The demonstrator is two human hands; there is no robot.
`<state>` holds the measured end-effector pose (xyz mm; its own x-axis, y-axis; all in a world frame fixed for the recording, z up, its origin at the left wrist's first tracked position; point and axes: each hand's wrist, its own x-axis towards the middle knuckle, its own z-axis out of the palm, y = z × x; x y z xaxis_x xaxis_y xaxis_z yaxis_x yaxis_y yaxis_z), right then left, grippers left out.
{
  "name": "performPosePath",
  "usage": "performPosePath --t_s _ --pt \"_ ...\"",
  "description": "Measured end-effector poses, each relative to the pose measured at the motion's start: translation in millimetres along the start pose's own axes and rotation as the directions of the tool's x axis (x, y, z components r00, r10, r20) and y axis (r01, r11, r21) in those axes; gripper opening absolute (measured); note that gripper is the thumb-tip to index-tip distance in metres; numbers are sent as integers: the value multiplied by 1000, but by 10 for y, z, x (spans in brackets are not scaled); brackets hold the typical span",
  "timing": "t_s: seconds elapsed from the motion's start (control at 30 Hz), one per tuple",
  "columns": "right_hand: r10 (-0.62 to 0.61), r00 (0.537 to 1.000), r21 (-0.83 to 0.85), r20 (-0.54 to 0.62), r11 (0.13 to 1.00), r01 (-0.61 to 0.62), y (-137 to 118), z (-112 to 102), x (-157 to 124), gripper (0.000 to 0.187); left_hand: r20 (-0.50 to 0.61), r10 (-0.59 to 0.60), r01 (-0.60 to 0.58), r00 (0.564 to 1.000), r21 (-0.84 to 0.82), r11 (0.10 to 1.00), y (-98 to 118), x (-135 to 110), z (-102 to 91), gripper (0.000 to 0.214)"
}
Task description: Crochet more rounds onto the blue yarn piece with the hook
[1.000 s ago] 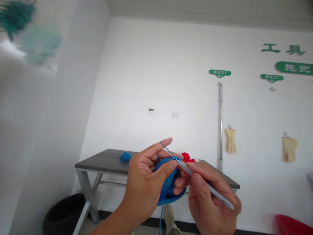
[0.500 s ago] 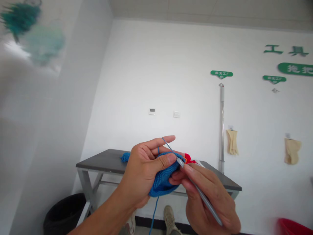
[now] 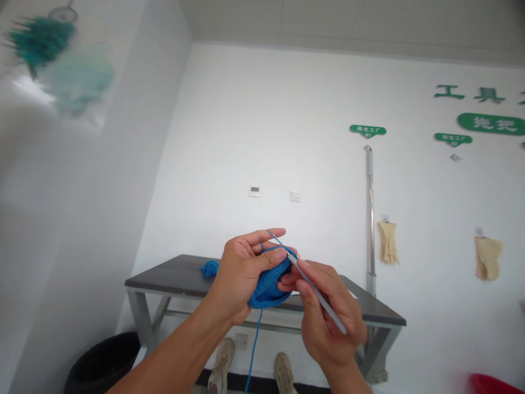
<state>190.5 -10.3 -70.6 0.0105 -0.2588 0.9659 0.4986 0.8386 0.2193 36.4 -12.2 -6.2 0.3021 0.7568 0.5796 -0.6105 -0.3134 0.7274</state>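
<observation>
A blue crocheted piece (image 3: pixel 268 287) hangs in front of me, pinched at its upper edge by my left hand (image 3: pixel 241 268). The left index finger is stretched out, with blue yarn (image 3: pixel 253 350) looped round the fingers; a strand also drops below the piece. My right hand (image 3: pixel 330 306) grips a grey crochet hook (image 3: pixel 322 300) like a pen. Its tip is at the piece's top edge by my left thumb, along the yarn near the index finger. A small orange loop (image 3: pixel 298 255) shows at the edge. The right fingertips touch the piece's side.
Behind my hands stands a dark-topped table (image 3: pixel 172 273) with a blue yarn bundle (image 3: pixel 210 268) on it. A black bin (image 3: pixel 102 364) is at lower left, a red container (image 3: pixel 488 384) at lower right. A pole (image 3: pixel 371 213) and gloves (image 3: pixel 388 242) hang on the wall.
Both hands, with the piece and hook, have shifted slightly up and left in view. The right hand now covers most of the red item on the table. The view has tilted a little upward.
</observation>
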Motion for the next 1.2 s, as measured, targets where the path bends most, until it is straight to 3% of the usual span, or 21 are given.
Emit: performPosePath --t_s 0.27,0.5,0.73,0.87,1.07,1.2 --pt "86 996 37 -38 996 -84 116 16 -93 44 -64 18 -16 998 27 999 -164 -3 33 61" --pt "-55 998 -30 -16 998 54 3 -58 -69 49 -38 3 -3 999 -1 1000 -101 -75 45 62" --pt "-141 987 -44 79 988 145 0 -173 -6 52 -24 -9 11 1000 81 997 16 -79 -13 64" --pt "-145 988 -59 61 987 148 -14 -158 -26 53 -26 -22 24 999 86 996 29 -74 -8 63" --pt "-215 977 -310 -7 929 202 -125 -83 -75 54 -25 -23 23 999 1 1000 -15 -94 38 66" --pt "-229 973 -259 8 940 223 -141 -87 -61 57 21 -59 59 998 9 998 28 -105 1 64"
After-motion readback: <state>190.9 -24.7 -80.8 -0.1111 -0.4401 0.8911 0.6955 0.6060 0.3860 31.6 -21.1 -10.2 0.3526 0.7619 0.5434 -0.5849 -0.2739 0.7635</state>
